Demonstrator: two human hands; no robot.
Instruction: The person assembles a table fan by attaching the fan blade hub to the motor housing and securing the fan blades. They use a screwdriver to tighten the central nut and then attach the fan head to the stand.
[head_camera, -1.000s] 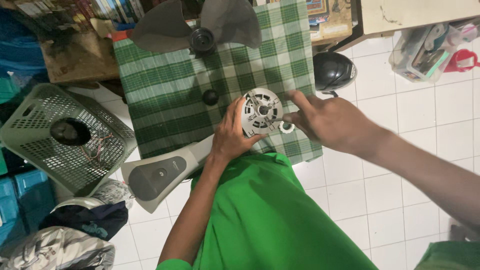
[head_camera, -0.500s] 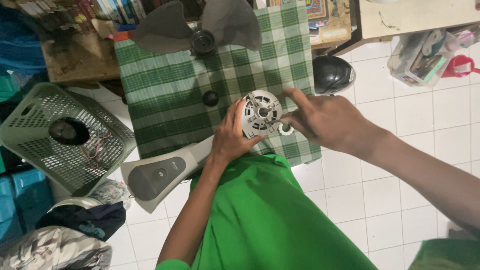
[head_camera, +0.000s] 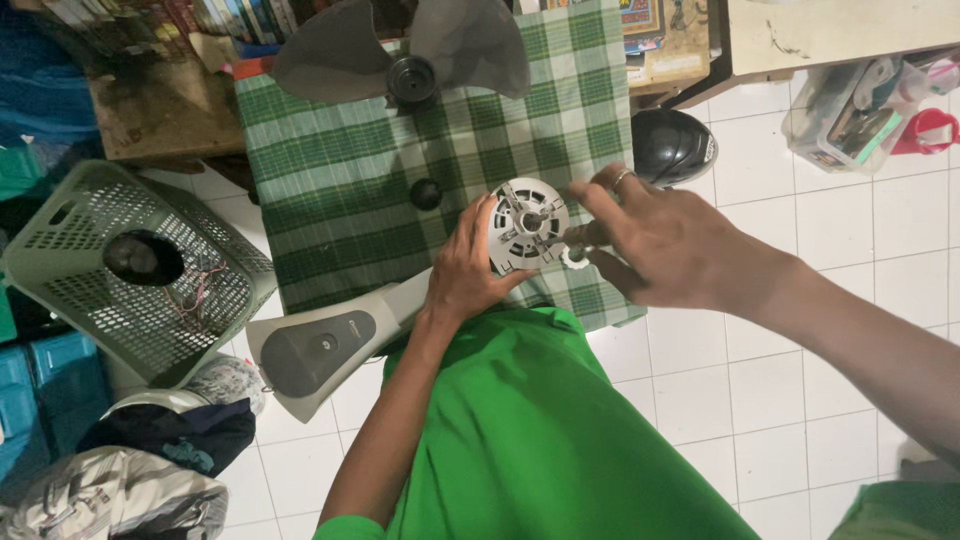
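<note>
Your left hand is wrapped around the near edge of the round grey motor housing, fingers curled up its left rim and thumb tucked under its lower edge, so the disc stands tilted up toward you at the near side of the green checked cloth. Your right hand comes in from the right of the housing, fingers half closed and pinched on a small dark tool whose tip points at the housing's centre; how tightly you have it I cannot tell, since your fingers cover the handle. A ring shows on one finger of that hand. Just below the tool, touching the housing's right edge, sits a small white toothed ring. From under the housing a grey fan stand runs down and to the left, off the cloth and over the white tiles, with your left forearm lying over its neck. Left of the housing, on the cloth, a small black knob lies apart from your fingers. Well beyond the housing, at the far edge of the cloth, rests the grey fan blade with its dark hub. Right of the housing, off the cloth, a black helmet sits on the floor. Far to the left of the housing stands a pale green mesh basket.
</note>
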